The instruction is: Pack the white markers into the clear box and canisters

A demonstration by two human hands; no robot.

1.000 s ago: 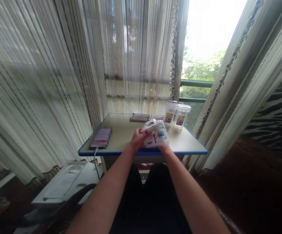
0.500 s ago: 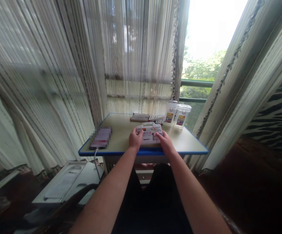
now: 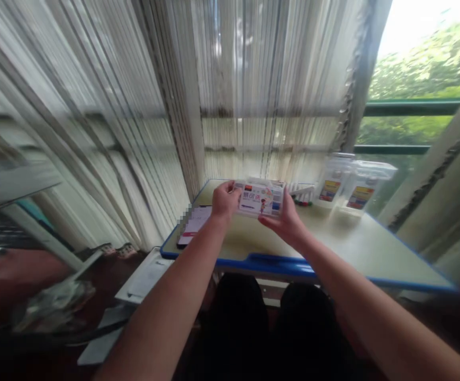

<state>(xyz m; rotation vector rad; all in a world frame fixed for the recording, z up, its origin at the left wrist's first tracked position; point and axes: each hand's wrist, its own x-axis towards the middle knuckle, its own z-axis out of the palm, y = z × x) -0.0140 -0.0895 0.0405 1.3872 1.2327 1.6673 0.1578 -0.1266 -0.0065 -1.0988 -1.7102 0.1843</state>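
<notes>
A clear plastic case [image 3: 260, 199] with a colourful printed label is held up above the beige table [image 3: 333, 241]. My left hand [image 3: 224, 200] grips its left end, fingers curled over the top edge. My right hand [image 3: 284, 220] holds its right end from below and behind. The case faces me, lifted a little off the tabletop. The picture is blurred by head motion.
Two clear lidded boxes [image 3: 351, 185] with yellow labels stand at the table's back right. Marker pens [image 3: 301, 197] lie behind the case. A phone [image 3: 195, 229] with a cable lies at the table's left edge. Striped curtains hang behind. A white box [image 3: 142, 278] sits on the floor at left.
Both hands have lifted the case off the table and raised it upright towards me. The camera has swung left and closer to the table.
</notes>
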